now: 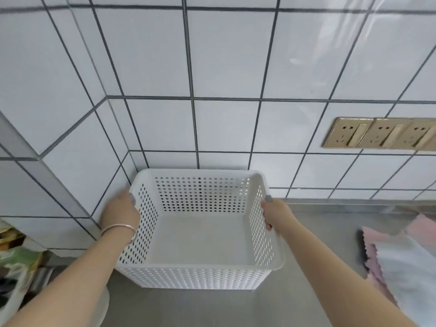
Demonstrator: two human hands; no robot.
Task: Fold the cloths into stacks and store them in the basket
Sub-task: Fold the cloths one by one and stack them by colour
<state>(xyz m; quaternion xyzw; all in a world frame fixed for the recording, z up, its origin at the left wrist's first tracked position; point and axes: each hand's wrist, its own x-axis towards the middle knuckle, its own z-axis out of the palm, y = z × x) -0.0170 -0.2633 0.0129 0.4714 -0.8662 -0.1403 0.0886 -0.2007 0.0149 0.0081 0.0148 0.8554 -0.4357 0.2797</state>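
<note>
- Basket [198, 241]: white perforated plastic, rectangular, upright, nothing inside, on the steel counter against the tiled wall.
- Cloths [401, 256]: pink and white, overlapping, unfolded, well right of basket.

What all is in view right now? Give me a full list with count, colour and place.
basket: one, white perforated plastic, nothing inside, centre of counter against the wall
cloths: a loose pile, pink and white, exact count unclear, on the counter at right
counter: one, grey metal, bottom of view
wall sockets: three visible, gold, on the tiled wall at right
tiled wall: white tiles, dark grout, behind the counter
clutter: blurred items, greenish and dark, lower left beyond the counter
bracelet: one, silver, left wrist
left hand: holds the basket's left rim
right hand: fingers grip the basket's right rim
</note>
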